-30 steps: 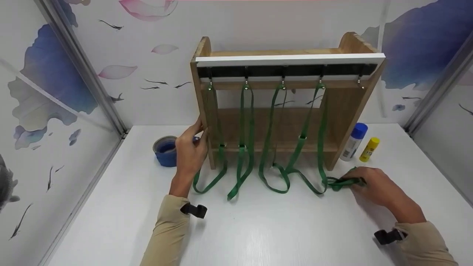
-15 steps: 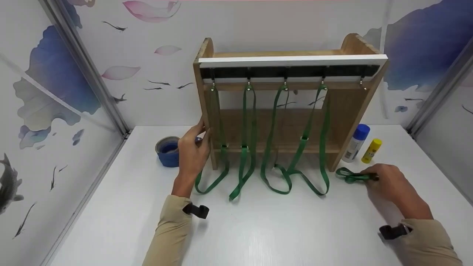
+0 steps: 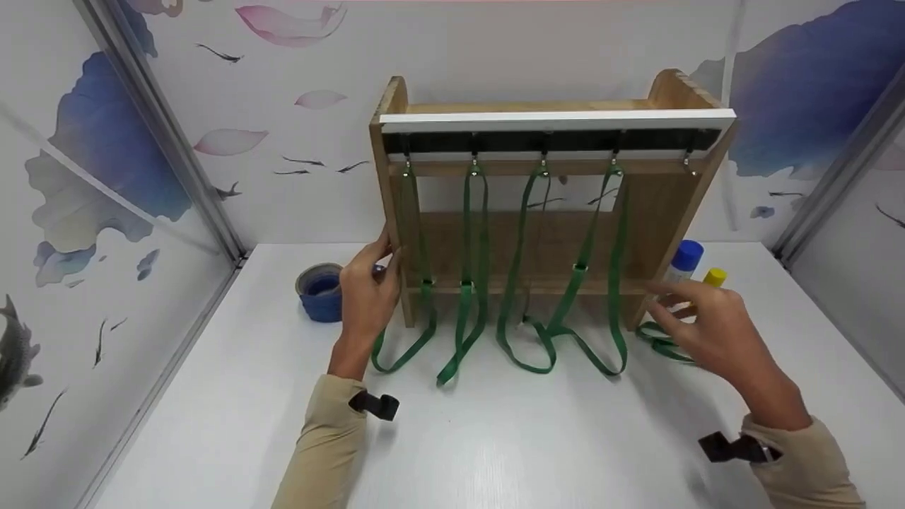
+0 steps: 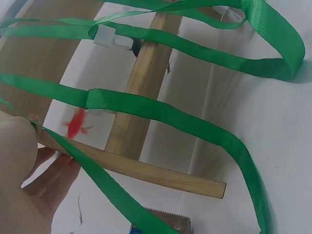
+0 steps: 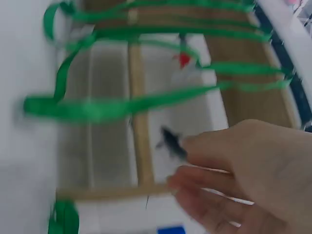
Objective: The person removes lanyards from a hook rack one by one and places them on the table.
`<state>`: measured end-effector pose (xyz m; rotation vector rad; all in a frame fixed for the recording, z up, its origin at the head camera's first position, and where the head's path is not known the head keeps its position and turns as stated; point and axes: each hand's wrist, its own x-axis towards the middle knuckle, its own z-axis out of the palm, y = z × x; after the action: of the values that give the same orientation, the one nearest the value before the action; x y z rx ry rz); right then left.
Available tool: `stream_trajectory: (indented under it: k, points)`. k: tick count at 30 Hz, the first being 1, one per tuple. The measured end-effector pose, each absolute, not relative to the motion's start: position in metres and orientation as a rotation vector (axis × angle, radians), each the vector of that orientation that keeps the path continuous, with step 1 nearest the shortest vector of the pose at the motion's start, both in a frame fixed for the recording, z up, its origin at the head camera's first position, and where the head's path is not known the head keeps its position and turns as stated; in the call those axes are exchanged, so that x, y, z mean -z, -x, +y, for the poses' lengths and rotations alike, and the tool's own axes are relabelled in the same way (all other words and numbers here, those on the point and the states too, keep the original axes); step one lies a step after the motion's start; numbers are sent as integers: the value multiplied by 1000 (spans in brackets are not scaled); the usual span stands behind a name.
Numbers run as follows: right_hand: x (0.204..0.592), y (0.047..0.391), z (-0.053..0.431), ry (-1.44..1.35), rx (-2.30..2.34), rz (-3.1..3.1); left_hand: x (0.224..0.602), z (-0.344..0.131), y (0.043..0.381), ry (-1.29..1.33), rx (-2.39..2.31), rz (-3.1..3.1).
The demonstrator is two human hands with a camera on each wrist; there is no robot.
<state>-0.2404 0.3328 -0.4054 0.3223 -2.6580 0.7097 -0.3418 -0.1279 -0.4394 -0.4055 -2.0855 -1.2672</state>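
A small wooden rack (image 3: 445, 240) stands on the white table with a row of hooks along its upper front. Green lanyards (image 3: 484, 240) hang from the hooks, their lower loops on the tabletop; the hook (image 3: 688, 162) at the far right is bare. My left hand (image 3: 368, 290) grips the rack's left side panel, some fingers hidden behind it in the left wrist view. Beside the right side panel, my right hand (image 3: 714, 332) holds nothing, its fingers loosely bent. A bunched green lanyard (image 3: 657, 343) lies below that hand, partly covered by it in the head view.
A blue roll of tape (image 3: 320, 304) sits left of the rack, close by my left hand. Behind my right hand stand a blue-capped white tube (image 3: 686, 256) and a yellow glue stick (image 3: 715, 277). Printed wall panels (image 3: 212, 99) enclose the white table (image 3: 530, 438).
My right hand drew the bunched lanyard rightward, let it go on the table, then rose left toward the rack's right side panel. The left hand keeps its grip on the rack.
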Motion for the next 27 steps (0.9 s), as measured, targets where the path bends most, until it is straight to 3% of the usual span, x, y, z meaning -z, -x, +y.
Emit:
stream_trajectory:
  k: [10, 15, 27]
  points:
    - [403, 261, 271, -142, -1015, -2298, 439, -129, 340, 396, 1262, -2098]
    - [410, 276, 260, -49, -1059, -2164, 439, -130, 340, 415, 1229, -2092]
    - [417, 282, 250, -128, -1201, -2255, 439, -129, 341, 407, 1246, -2102]
